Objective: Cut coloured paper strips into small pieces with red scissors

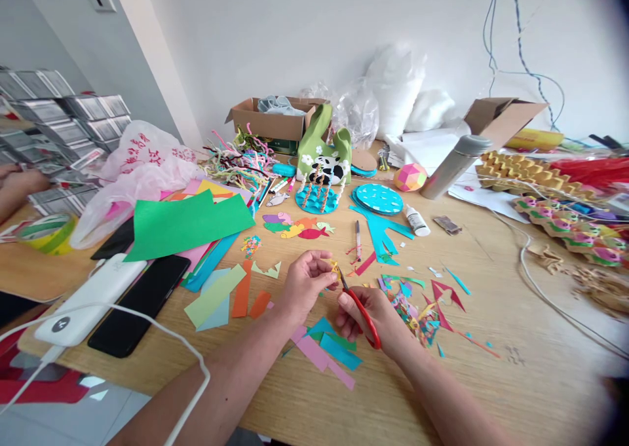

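Observation:
My left hand [305, 281] pinches a small yellow paper piece [334, 266] over the wooden table [515, 341]. Red-handled scissors [361, 308] sit in my right hand [366, 315], fingers closed round the handles, the blades pointing up at the yellow piece. Pink and blue paper strips [327, 351] lie just below both hands. A heap of coloured offcuts [417, 312] lies right of my right hand. Paper fish cut-outs [295, 226] lie beyond my hands.
Green paper sheet [189, 223], black phone [140, 302] and white power bank [91, 298] with cable lie left. Glue bottle [417, 220], blue paper discs [377, 198], panda craft [327, 167], steel flask [455, 164], cardboard boxes [272, 122] stand behind. Another person's hand [17, 187] at far left.

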Tool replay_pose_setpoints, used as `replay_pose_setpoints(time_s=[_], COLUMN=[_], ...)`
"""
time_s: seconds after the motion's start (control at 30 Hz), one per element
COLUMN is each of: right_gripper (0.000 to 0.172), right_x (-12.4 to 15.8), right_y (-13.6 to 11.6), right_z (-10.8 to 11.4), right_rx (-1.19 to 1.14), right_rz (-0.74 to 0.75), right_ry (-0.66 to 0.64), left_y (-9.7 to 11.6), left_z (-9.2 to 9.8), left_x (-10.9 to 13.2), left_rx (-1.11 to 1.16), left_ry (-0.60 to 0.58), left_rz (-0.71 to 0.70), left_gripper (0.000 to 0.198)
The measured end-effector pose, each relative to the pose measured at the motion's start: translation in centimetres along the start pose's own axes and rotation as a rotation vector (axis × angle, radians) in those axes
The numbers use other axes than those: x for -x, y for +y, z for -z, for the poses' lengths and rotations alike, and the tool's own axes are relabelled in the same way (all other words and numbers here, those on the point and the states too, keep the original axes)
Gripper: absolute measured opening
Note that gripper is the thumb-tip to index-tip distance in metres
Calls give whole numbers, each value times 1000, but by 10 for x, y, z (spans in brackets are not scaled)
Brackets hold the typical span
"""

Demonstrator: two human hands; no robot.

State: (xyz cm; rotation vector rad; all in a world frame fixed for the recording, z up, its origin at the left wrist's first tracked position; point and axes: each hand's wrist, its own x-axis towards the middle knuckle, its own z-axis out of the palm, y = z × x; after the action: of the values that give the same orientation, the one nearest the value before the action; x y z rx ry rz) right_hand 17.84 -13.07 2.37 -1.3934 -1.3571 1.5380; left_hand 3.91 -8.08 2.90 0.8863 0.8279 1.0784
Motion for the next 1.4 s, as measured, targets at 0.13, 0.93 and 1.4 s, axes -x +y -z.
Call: replay_pose_setpoints(time_s=[0.13,0.93,1.4], right_gripper=[49,48,47], right_x=[2,0,1], right_y=[-8,2,-1], right_z=[-1,2,2], right_rx=[24,4,7], right_rz=[13,5,-2], right_ry=[-2,-10,-17], left_y=[1,1,0], left_z=[-1,-1,0], left_x=[1,2,2], left_rx=[13,37,68], left_ry=[2,-49,-62], left_rz=[15,62,62], left_gripper=[38,40,39])
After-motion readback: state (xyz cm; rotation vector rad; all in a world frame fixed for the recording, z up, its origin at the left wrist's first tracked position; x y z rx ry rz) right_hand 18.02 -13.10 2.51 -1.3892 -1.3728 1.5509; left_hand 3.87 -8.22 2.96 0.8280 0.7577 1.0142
